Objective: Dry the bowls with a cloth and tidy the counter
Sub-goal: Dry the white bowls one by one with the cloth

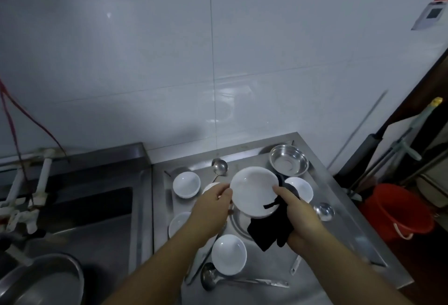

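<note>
Held dish (253, 189) plain white, no pattern; small bowls, e.g. near one (228, 254), same white; cloth (269, 230) solid black; steel bowl (289, 160), ladles (219, 166) and counter (339, 227) bare silver-grey metal; bucket (397, 212) red-orange, white handle; wall tiles (145, 62) glossy white; cord (14, 120) dark red.

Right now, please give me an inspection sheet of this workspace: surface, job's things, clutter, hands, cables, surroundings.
Surface: steel counter, sink to its left.
Job's things: white plate held above the counter; black cloth; small white bowls around; steel bowl at the back.
Clutter: ladles lying on the counter.
Hands: left hand grips the plate's rim; right hand holds the cloth against the plate.
Cables: red cord hanging at left.
Surroundings: tiled wall, red bucket, mop handles.
</note>
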Available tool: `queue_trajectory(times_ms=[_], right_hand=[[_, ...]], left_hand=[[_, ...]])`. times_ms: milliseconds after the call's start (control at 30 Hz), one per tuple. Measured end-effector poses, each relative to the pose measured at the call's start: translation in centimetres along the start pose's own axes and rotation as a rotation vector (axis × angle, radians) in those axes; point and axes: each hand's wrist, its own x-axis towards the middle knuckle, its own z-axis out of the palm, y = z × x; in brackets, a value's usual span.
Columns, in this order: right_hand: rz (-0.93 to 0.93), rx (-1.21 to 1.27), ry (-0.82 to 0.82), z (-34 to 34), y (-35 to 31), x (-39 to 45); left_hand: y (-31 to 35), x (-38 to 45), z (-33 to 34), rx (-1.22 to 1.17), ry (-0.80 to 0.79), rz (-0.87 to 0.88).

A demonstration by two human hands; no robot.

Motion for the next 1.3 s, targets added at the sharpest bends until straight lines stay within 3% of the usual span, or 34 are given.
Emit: queue_trajectory(times_ms=[100,367,500,800,1300], right_hand=[[-0.010,0.021,0.056,-2.2,0.1,1.3],[-0.017,-0.015,0.190,-8.6,-1.6,7.0],[0.035,-0.010,0.173,-12.8,-4.5,11.1],[-0.082,-0.355,0.170,-19.2,-9.4,22.2],[-0.097,-0.646,0.227,-19.4,-8.6,33.1]], left_hand=[[-0.8,1.2,2.5,-0.287,-0.047,-0.146],[-0.8,4.3,10.9,-0.381,-0.053,-0.230],[-0.4,6.9,15.9,-0.330,0.004,-0.268],[-0.8,14.7,24.2,-0.392,0.114,-0.432],[-5.2,24.8,27.3,-0.071,0.223,-0.506]])
